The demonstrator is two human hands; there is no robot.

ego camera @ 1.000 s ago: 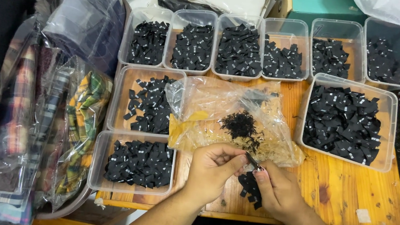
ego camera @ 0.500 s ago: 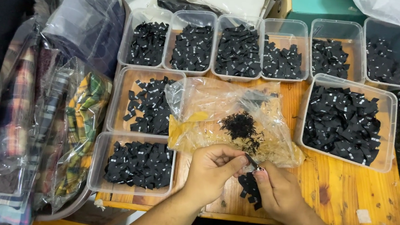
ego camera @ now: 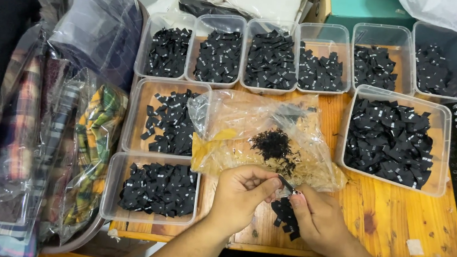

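Black label (ego camera: 285,185) pinched between my left hand (ego camera: 241,194) and right hand (ego camera: 315,218) – near the table's (ego camera: 398,217) front edge. I judge sorting is underway – next needs a clean drop into a tub (ego camera: 160,117).

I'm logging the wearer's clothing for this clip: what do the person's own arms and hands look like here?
Both forearms are bare, with no sleeves in view. The left hand and the right hand wear no gloves, and no rings, watch or bracelet show. Fingernails are short and unpainted.

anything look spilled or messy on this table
Mostly tidy: the black labels sit sorted in clear tubs. Only a loose pile of black bits lies on a crumpled plastic bag, not in any tub.
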